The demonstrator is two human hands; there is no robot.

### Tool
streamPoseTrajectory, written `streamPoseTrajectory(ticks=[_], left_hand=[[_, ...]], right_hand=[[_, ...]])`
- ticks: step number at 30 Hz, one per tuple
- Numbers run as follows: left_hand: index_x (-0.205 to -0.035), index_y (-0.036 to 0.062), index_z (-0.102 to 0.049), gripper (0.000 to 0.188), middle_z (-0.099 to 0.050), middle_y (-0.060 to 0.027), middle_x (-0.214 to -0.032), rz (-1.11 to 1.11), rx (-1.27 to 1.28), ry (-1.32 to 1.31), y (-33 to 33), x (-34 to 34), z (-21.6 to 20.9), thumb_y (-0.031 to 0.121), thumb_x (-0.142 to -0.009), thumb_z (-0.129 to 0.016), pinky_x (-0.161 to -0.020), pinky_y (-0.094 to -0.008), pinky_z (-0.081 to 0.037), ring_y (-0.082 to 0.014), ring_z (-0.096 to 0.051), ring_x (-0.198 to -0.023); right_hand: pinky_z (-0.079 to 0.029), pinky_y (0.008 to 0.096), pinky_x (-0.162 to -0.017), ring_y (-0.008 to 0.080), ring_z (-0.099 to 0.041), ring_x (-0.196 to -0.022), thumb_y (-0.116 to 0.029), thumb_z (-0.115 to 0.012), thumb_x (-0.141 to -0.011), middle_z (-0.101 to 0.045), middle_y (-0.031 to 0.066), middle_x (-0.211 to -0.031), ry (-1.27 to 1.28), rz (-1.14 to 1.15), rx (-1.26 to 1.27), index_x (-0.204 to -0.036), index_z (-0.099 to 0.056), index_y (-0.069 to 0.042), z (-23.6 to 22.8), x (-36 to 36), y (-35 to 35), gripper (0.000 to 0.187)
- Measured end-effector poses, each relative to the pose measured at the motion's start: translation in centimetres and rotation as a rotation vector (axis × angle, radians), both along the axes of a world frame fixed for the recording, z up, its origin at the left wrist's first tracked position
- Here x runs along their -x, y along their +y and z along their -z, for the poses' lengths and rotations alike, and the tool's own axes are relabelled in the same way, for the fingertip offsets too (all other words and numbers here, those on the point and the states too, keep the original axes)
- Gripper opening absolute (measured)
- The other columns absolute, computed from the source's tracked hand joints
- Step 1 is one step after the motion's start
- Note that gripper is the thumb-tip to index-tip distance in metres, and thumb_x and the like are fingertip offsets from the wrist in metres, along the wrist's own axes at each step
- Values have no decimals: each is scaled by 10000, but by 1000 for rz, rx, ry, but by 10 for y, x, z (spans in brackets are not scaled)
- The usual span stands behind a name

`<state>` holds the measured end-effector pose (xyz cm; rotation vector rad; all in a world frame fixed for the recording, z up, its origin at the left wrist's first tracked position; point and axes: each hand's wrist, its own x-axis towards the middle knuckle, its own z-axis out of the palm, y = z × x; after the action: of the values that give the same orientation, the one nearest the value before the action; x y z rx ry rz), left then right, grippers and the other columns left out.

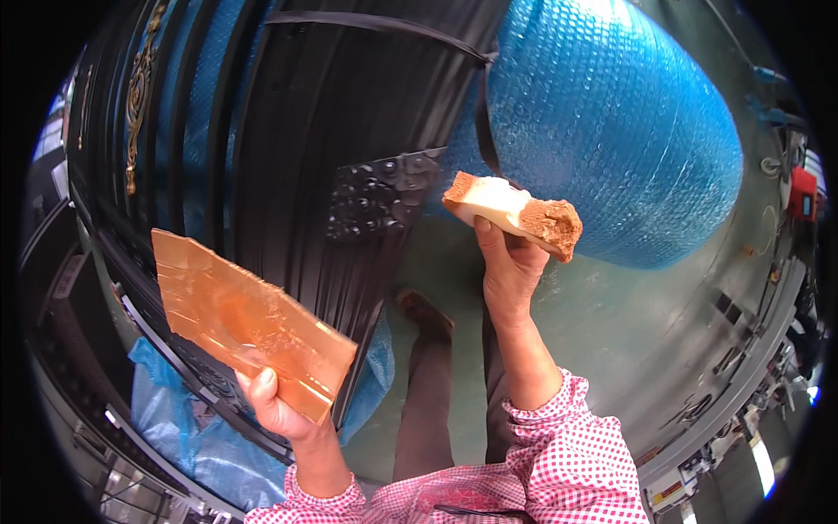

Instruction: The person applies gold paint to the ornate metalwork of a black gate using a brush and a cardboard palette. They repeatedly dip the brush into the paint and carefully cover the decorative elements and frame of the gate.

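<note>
My left hand (278,407) grips the lower edge of a stiff, copper-gold sheet (253,319), with the thumb on its upper face. The sheet is shiny, creased and smeared, and it tilts beside a black, film-wrapped panel (340,96). In my right hand (509,275) is a sponge (515,210) with rough orange-brown ends and a pale middle. My thumb presses its near side, and the other fingers are mostly hidden beneath it. The sponge is held up in front of a large bundle of blue bubble wrap (611,131), and I cannot tell whether they touch.
Black bars with a gold scroll ornament (140,96) stand at the left. A dark strap (375,22) crosses the wrapped panel. Blue plastic sheeting (201,445) lies at the lower left. Green floor (611,349) shows around my feet. A red object (802,194) is at the far right.
</note>
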<state>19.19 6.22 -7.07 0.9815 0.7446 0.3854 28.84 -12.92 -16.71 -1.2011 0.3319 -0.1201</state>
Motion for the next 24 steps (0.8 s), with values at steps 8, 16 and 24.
streamPoseTrajectory(ticks=[8, 16, 24], left_hand=[[-1219, -74, -378, 489, -553, -216, -1087, 6, 20, -123, -29, -28, -2, 50, -755, -471, -382, -203, -323, -89, -393, -439], [-1185, -84, -409, 458, -573, -209, -1056, -29, -45, -87, -41, -31, -1, 67, -759, -476, -376, -199, -320, -88, -380, -403], [-1149, -87, -432, 427, -575, -218, -1032, -61, -49, -89, -35, -26, -1, 69, -754, -482, -355, -195, -316, -90, -395, -394]], right_hand=[[-402, 256, -835, 127, -514, -946, 10, -614, -797, -535, 41, -1013, -248, -105, 339, -1061, -511, -14, 33, -18, -5, 285], [-395, 231, -808, 113, -502, -924, 38, -592, -797, -522, 40, -1024, -222, -138, 136, -1035, -524, -11, 29, -35, 1, 252], [-441, 259, -738, 175, -557, -863, 78, -660, -664, -564, 87, -946, -91, -34, 103, -921, -575, 0, 25, -22, 6, 282]])
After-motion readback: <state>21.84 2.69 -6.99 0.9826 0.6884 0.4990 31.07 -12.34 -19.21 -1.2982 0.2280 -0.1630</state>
